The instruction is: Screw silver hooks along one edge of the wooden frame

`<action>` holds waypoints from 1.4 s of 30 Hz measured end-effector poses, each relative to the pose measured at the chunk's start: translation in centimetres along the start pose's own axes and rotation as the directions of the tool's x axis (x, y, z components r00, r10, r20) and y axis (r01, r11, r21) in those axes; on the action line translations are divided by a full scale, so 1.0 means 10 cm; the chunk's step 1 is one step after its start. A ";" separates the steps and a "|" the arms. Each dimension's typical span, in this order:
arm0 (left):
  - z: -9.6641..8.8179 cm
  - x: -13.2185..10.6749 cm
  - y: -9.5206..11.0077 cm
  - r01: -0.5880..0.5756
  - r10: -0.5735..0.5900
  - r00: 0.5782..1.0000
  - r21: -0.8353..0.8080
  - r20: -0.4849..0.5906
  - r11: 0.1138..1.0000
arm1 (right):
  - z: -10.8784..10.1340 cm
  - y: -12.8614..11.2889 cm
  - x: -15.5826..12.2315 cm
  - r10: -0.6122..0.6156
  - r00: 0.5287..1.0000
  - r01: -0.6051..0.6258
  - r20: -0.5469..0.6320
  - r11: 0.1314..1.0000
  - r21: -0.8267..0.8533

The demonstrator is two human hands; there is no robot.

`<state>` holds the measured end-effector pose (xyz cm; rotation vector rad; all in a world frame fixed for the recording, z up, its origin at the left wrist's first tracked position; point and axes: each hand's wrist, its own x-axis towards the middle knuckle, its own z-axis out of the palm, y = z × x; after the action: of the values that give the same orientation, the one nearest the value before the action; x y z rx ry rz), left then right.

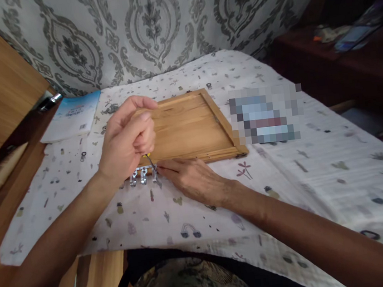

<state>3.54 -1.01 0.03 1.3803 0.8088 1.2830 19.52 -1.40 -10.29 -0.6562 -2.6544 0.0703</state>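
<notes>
My left hand (128,141) is closed, raised over the near left part of a wooden framed board (190,127). Below its fingers shows a screwdriver (150,159), a bit of yellow on it and a thin dark shaft slanting down to the right. A metal rail with several silver hooks (143,176) lies along the board's near edge. My right hand (195,177) rests low by that edge, thumb and fingers pressed together at the shaft's lower end beside the rightmost hook. What these fingertips pinch is hidden.
A blue and white booklet (75,114) lies at the back left of the patterned tablecloth (193,221). Right of the board is a pixelated item (264,117). A patterned curtain (151,24) hangs behind, and a wooden panel (2,67) stands at the left.
</notes>
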 end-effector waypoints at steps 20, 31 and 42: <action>0.02 -0.05 -0.02 0.033 -0.038 0.992 -0.039 -0.118 0.999 | 0.00 -0.01 0.00 0.008 1.000 -0.009 0.002 1.000 0.014; 0.05 -0.01 -0.06 0.040 -0.040 0.977 -0.005 -0.207 0.999 | 0.01 -0.01 0.01 0.008 1.000 -0.007 0.021 1.000 -0.016; -0.09 0.01 -0.02 0.076 -0.076 0.997 0.007 0.009 0.997 | -0.01 0.00 0.00 0.010 1.000 -0.010 0.018 1.000 0.014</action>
<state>2.73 -0.66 -0.26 1.3472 0.8521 1.2161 19.50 -1.42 -10.20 -0.6677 -2.6660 0.0978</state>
